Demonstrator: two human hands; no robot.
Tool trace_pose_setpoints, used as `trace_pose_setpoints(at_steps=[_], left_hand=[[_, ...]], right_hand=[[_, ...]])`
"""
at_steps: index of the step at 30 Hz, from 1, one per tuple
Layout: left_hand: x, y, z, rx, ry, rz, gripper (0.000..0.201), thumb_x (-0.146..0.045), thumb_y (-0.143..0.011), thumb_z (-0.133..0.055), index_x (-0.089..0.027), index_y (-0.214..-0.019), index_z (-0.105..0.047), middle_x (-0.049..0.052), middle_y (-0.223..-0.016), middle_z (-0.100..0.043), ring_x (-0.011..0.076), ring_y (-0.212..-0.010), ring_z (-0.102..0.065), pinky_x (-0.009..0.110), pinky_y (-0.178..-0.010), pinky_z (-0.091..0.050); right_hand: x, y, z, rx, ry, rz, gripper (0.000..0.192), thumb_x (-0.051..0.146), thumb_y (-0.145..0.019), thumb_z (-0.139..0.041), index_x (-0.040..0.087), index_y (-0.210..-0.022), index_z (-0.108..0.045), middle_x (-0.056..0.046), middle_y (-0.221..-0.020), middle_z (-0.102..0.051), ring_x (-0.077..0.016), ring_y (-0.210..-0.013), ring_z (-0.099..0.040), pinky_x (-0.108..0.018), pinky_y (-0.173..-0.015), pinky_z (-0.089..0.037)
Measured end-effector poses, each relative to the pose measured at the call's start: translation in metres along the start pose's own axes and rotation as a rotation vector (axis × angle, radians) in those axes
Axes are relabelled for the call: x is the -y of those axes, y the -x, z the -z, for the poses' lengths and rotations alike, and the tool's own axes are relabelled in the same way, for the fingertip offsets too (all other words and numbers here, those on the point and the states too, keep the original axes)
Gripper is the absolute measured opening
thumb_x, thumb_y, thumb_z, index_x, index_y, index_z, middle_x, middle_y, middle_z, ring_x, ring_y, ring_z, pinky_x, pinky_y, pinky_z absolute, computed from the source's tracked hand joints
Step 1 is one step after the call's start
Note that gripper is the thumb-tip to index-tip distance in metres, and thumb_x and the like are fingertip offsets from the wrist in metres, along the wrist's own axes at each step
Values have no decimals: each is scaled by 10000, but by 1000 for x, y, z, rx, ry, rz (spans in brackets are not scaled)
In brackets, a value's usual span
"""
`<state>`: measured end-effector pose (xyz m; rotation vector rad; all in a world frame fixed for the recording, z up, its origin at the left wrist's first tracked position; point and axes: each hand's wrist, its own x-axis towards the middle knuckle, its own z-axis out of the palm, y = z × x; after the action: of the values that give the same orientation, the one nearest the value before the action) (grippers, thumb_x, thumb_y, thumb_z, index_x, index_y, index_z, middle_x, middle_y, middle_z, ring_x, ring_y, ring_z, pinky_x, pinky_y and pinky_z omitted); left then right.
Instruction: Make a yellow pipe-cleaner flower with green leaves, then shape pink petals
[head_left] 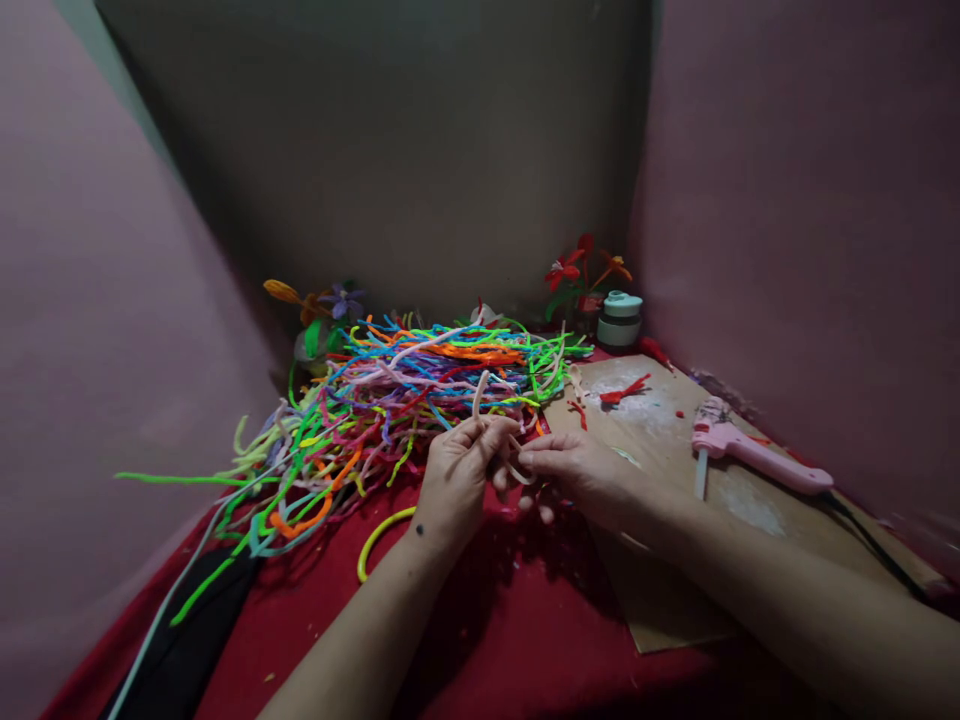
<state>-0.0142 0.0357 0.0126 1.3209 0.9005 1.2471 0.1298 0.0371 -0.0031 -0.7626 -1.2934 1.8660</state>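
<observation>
Both of my hands meet over the red cloth, at the front of a heap of coloured pipe cleaners (442, 370). A pale pipe cleaner (480, 393) is pinched in my left hand (466, 462), one end standing up above the thumb. My right hand (574, 468) pinches a lower stretch of the same pale pipe cleaner between thumb and fingertips. Between the hands it bends into a small loop, partly hidden by the fingers. Behind my left wrist, a yellow curved piece (373, 540) lies on the red cloth (322, 630).
On the right, a pink glue gun (765, 457) rests on a brown board (675, 590) with red scraps (626, 392). Pipe-cleaner flowers (577, 270) and a lidded jar (620, 320) stand at the back. Another flower group (322, 305) stands back left. A black strip (199, 620) lies front left.
</observation>
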Motion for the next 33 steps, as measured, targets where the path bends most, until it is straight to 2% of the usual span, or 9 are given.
trace_pose_setpoints(at_steps=[2,6,10,14,17,20,23,27,33], left_hand=[[1,-1,1,10,24,11,247,-380,-804,-577,-138,-823,-621,-53,-416,-474,91,-357,-465,201,-383,-380],[-2,-1,0,-26,27,20,254,-381,-778,-609,-128,-795,-624,-49,-429,-483,81,-340,-444,189,-340,-356],[-5,-2,3,-59,77,55,289,-413,-762,-621,-127,-807,-634,-48,-423,-485,80,-333,-435,191,-324,-367],[-8,-3,5,-75,113,64,304,-430,-746,-634,-129,-789,-631,-50,-402,-479,83,-327,-449,184,-322,-354],[-13,-3,5,-101,133,86,318,-437,-710,-663,-124,-747,-620,-24,-433,-535,76,-322,-442,179,-308,-335],[-18,-3,5,-141,140,73,315,-423,-683,-688,-122,-736,-613,17,-537,-625,56,-318,-416,177,-300,-316],[-21,-2,8,-214,53,51,282,-400,-691,-685,-129,-693,-609,0,-495,-601,52,-311,-394,173,-300,-285],[-22,-2,11,-316,-175,-56,299,-357,-713,-674,-150,-539,-546,-52,-367,-443,50,-317,-357,176,-327,-254],[-28,1,15,-404,-335,-212,367,-330,-718,-667,-163,-465,-461,-61,-428,-376,46,-393,-301,184,-379,-251]], right_hand=[[-2,-1,2,34,-38,-23,250,349,-744,-619,102,-768,-650,-51,-731,-614,-78,-483,-541,-177,-385,-409],[-2,1,2,-39,-36,-56,217,321,-725,-655,105,-726,-637,8,-585,-534,-42,-404,-441,-151,-323,-326],[0,5,-1,-58,24,-37,179,284,-719,-646,121,-649,-619,49,-460,-429,-38,-356,-343,-167,-320,-303],[-1,7,-2,-34,115,9,197,310,-732,-626,137,-640,-606,65,-454,-379,-47,-357,-335,-191,-345,-316],[-1,7,-2,-28,190,25,205,334,-747,-603,143,-674,-616,68,-455,-371,-57,-359,-354,-210,-363,-298],[2,8,-4,-92,347,-13,155,278,-740,-588,137,-711,-644,62,-449,-394,-61,-366,-348,-216,-381,-248],[4,10,-8,-107,516,-32,137,206,-740,-555,134,-697,-663,53,-434,-412,-59,-380,-331,-218,-408,-230],[4,11,-9,-71,690,28,148,169,-727,-542,141,-660,-671,17,-513,-514,-80,-472,-395,-220,-469,-283],[4,12,-6,-9,749,85,168,176,-744,-534,140,-677,-684,-18,-606,-602,-113,-569,-476,-232,-530,-336]])
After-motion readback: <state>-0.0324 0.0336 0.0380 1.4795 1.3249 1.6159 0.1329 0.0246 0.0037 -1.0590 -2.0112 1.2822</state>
